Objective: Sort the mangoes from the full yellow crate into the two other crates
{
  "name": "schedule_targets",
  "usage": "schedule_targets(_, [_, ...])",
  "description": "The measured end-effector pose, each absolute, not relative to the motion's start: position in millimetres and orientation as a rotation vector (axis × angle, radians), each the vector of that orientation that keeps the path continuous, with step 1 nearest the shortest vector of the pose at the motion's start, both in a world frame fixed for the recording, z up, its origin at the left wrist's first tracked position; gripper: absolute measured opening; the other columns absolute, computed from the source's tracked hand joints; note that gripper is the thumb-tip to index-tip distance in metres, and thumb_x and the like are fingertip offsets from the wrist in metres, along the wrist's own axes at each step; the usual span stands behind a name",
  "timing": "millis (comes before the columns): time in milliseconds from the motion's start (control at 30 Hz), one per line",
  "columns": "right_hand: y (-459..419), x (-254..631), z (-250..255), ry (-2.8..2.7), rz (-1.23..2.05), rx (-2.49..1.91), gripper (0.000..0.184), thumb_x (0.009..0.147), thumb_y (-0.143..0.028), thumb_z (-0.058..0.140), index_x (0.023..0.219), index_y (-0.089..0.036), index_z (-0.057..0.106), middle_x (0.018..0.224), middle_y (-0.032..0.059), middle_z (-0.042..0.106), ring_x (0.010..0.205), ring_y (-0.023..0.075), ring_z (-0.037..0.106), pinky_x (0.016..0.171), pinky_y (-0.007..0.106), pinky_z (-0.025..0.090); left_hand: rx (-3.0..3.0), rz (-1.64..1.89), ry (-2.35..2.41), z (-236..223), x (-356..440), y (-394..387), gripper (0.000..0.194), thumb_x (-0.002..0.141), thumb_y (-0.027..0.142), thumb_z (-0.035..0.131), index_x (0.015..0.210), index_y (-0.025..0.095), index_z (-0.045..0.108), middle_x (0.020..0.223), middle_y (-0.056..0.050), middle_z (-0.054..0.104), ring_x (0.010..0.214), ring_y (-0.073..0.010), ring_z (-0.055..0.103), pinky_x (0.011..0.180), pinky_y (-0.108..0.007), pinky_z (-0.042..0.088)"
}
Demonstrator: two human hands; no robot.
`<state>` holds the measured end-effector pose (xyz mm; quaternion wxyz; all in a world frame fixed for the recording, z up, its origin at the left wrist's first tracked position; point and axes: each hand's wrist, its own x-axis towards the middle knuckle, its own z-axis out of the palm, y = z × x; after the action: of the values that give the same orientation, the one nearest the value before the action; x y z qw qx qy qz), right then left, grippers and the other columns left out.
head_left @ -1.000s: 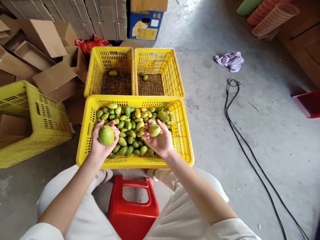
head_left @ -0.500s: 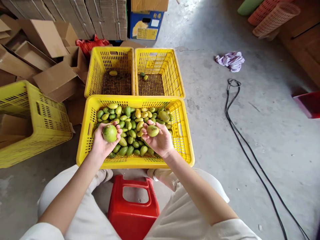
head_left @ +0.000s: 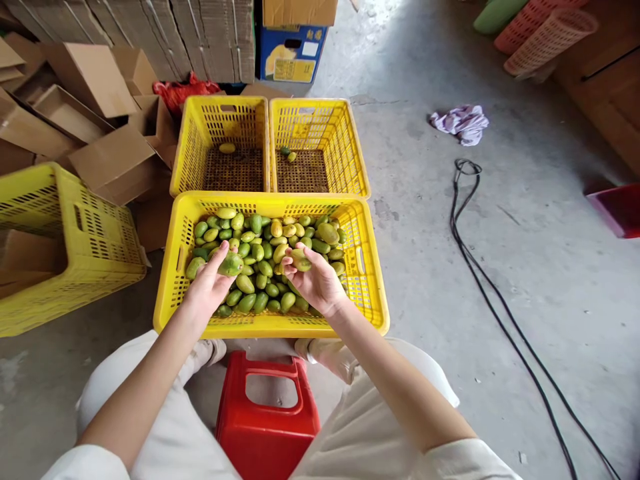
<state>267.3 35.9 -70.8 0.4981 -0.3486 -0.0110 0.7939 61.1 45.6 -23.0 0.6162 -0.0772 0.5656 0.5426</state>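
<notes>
My left hand (head_left: 209, 288) is closed round a green mango (head_left: 231, 265), its thumb along the top. In my right hand (head_left: 320, 281) a yellowish-green mango (head_left: 301, 260) is gripped between thumb and fingers. Both hands are above a wide yellow plastic crate (head_left: 280, 326) that holds many loose mangoes (head_left: 261, 302), from dark green to yellow. The palms partly hide the fruit beneath them.
Behind stand two deeper yellow crates, the left one (head_left: 179, 153) with one fruit, the right one (head_left: 361, 157) with two. Cardboard boxes (head_left: 115, 163) and another crate (head_left: 100, 257) lie left. A red stool (head_left: 267, 427) is between my legs; a black cable (head_left: 480, 273) lies right.
My left hand has turned, bringing its thumb over the top and the mango onto its side. My right hand has tilted its mango slightly and stays in nearly the same place.
</notes>
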Motion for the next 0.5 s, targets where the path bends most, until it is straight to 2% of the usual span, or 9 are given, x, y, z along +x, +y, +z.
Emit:
schedule_targets(67, [36.3,266.4,-70.5,-0.028,1.909,-0.871,0.033,0.074,-0.019,0.099,0.095,-0.023,0.073,0.096,-0.0008,0.074,0.084,0.0133,0.068,0.068,0.022,0.054,-0.151,1.280,1.297,-20.8,61.3,47.0,0.015,0.098,0.002,0.080,0.096,0.017,0.078,0.100,-0.004,0.084,0.087,-0.0135,0.079,0.085,-0.023,0.062])
schedule_targets(133, [36.7,266.5,-70.4,-0.031,1.915,-0.883,0.030,0.076,-0.020,0.097,0.097,-0.022,0.075,0.096,-0.0008,0.074,0.083,0.0128,0.067,0.066,0.021,0.053,-0.123,1.266,1.304,-20.3,60.4,47.6,0.012,0.102,0.006,0.076,0.097,0.016,0.078,0.098,-0.005,0.083,0.087,-0.0144,0.080,0.084,-0.024,0.062])
schedule_targets(233, [36.7,268.1,-70.4,-0.027,1.966,-0.889,0.021,0.087,-0.030,0.087,0.103,-0.022,0.076,0.094,0.0012,0.073,0.082,0.0154,0.068,0.063,0.023,0.052,-0.128,1.191,1.325,-19.9,57.9,47.9,0.015,0.110,0.021,0.070,0.098,0.016,0.077,0.087,-0.002,0.077,0.074,-0.0125,0.075,0.070,-0.022,0.058])
schedule_targets(333, [36.3,269.3,-70.4,-0.007,2.011,-0.893,0.024,0.091,-0.034,0.078,0.111,-0.022,0.077,0.090,0.0028,0.072,0.080,0.0174,0.068,0.058,0.024,0.049,-0.176,1.101,1.336,-16.9,55.2,48.2,0.031,0.116,0.039,0.059,0.105,0.016,0.077,0.080,-0.002,0.072,0.065,-0.0139,0.071,0.059,-0.023,0.056])
schedule_targets(400, [35.9,269.1,-70.6,-0.019,2.019,-0.898,0.027,0.089,-0.033,0.076,0.113,-0.021,0.077,0.089,0.0037,0.072,0.080,0.0182,0.068,0.054,0.023,0.045,-0.221,1.050,1.321,-14.5,53.7,48.4,0.038,0.117,0.040,0.051,0.111,0.012,0.077,0.078,-0.004,0.070,0.064,-0.0151,0.071,0.056,-0.023,0.058])
schedule_targets(500, [35.6,268.0,-71.0,-0.079,2.029,-0.926,0.025,0.084,-0.033,0.076,0.104,-0.019,0.075,0.086,0.0054,0.073,0.079,0.0191,0.068,0.050,0.023,0.040,-0.279,1.039,1.286,-12.7,52.7,49.3,0.035,0.115,0.031,0.048,0.112,0.009,0.075,0.079,-0.007,0.072,0.066,-0.0155,0.073,0.059,-0.022,0.062])
